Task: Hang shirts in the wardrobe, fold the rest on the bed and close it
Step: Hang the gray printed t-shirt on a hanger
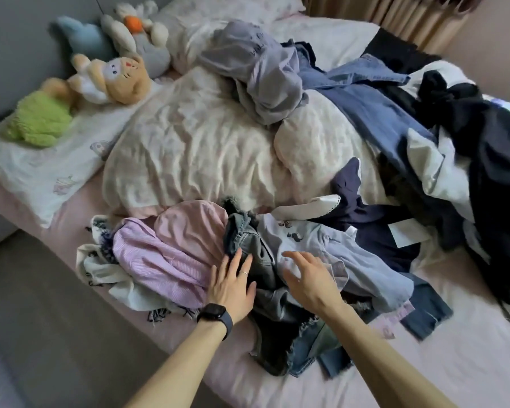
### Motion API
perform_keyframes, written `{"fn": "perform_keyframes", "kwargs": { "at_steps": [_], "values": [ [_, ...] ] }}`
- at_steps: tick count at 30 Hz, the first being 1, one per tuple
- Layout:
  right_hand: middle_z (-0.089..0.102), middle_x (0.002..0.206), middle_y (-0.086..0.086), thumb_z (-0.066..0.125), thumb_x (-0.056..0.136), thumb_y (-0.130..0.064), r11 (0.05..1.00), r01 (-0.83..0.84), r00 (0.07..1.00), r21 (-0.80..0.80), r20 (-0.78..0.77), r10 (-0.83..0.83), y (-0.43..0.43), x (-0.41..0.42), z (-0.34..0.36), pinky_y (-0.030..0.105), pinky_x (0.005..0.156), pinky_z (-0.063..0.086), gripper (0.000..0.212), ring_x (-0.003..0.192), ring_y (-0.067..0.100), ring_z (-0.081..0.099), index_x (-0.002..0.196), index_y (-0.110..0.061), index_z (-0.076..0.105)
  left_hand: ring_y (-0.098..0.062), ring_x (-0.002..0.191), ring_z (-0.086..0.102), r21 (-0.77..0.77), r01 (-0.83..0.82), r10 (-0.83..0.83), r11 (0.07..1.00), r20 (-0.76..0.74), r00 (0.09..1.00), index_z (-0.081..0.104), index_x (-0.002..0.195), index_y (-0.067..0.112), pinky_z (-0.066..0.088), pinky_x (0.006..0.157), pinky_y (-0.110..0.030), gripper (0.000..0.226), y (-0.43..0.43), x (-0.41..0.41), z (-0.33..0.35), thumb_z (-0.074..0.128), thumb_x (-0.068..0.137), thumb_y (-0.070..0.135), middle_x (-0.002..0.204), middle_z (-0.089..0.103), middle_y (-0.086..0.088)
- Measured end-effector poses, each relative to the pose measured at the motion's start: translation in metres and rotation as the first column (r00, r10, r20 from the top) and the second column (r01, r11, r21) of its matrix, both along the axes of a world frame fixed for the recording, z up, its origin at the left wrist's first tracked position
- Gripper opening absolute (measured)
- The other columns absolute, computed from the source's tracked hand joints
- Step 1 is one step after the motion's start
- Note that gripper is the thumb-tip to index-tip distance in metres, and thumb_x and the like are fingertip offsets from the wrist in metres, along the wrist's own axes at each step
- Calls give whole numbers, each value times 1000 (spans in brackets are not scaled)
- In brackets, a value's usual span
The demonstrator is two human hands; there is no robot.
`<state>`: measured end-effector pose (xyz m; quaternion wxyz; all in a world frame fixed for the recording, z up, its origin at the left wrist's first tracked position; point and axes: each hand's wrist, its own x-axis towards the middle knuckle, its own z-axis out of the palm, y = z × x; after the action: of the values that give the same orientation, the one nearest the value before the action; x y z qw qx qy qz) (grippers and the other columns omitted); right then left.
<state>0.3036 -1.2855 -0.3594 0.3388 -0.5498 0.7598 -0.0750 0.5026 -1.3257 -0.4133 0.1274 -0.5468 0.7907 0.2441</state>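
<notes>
Left hand [231, 285] lies flat and empty on grey denim shorts [248, 240]. Right hand [309, 278], spread and empty, is above a limp light-blue shirt [321, 240], probably best lifted by the shoulders.

On the bed [454, 366] clothes lie heaped at the near edge: a pink striped shirt [171, 251], grey frayed denim [248, 240] and a pale blue shirt [336, 245]. The left hand [231, 285] lies flat where pink meets denim. The right hand [309, 278], fingers spread, is over the pale blue shirt. Plush toys [112, 78] sit far left, beside a crumpled duvet [195, 142].
</notes>
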Motion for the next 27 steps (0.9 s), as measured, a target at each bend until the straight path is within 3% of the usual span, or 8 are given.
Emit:
{"fn": "perform_keyframes", "kwargs": {
  "at_steps": [4,8,12,14,17,21,24,27],
  "values": [
    [55,140,5,51,99,-43,998,25,999,59,-49,-22,-25,22,-41,43,103,43,47,125,33,47,143,-27,51,-32,133,39,-79,45,-49,996,-53,997,9,160,28,28,114,-50,75,-3,7,-36,46,97,43,167,-3,11],
    [61,131,4,55,99,-39,991,91,995,96,-57,-86,-27,26,-61,39,99,42,38,118,31,51,132,-22,63,-31,133,36,-31,83,-84,996,-35,996,-5,159,33,23,117,-49,76,-5,11,-46,40,99,45,165,-14,14],
    [74,99,0,67,92,-31,946,271,949,179,113,-294,-20,11,-49,27,80,49,12,98,19,69,100,-24,74,-32,139,30,60,101,-102,993,10,995,-4,159,30,19,120,-51,76,-10,9,-31,43,100,40,165,-16,12],
    [72,92,-4,65,93,-31,951,235,962,202,89,-257,-16,2,-41,29,77,52,6,93,17,69,94,-28,70,-32,140,29,90,99,-102,991,37,994,-1,159,29,20,119,-51,75,-13,6,-22,44,100,37,166,-13,10],
    [67,98,-1,57,94,-26,965,239,965,110,87,-249,-21,-2,-26,31,78,51,5,93,19,66,94,-23,62,-32,142,28,119,89,-97,989,67,993,5,159,28,21,118,-51,73,-19,0,-9,45,99,36,167,-4,7],
    [65,81,-5,45,91,-39,857,514,829,-30,277,-487,-21,5,18,30,68,45,15,74,8,59,85,-27,50,-30,145,25,200,55,-69,978,66,995,19,157,25,24,117,-50,66,-21,0,5,46,98,36,163,18,2],
    [50,76,-9,38,85,-33,743,647,720,-174,461,-519,-14,-1,77,19,62,39,14,60,-3,45,82,-21,45,-28,143,33,196,-21,27,980,-26,999,26,155,23,30,115,-44,65,-26,0,37,49,96,34,155,35,-2],
    [51,80,-13,39,88,-36,693,689,668,-212,557,-493,-1,-15,155,25,66,38,16,66,-3,45,88,-23,49,-31,139,38,173,-105,143,979,-224,964,20,158,21,33,114,-40,74,-34,-14,103,54,94,32,154,37,-12]
  ]
}}
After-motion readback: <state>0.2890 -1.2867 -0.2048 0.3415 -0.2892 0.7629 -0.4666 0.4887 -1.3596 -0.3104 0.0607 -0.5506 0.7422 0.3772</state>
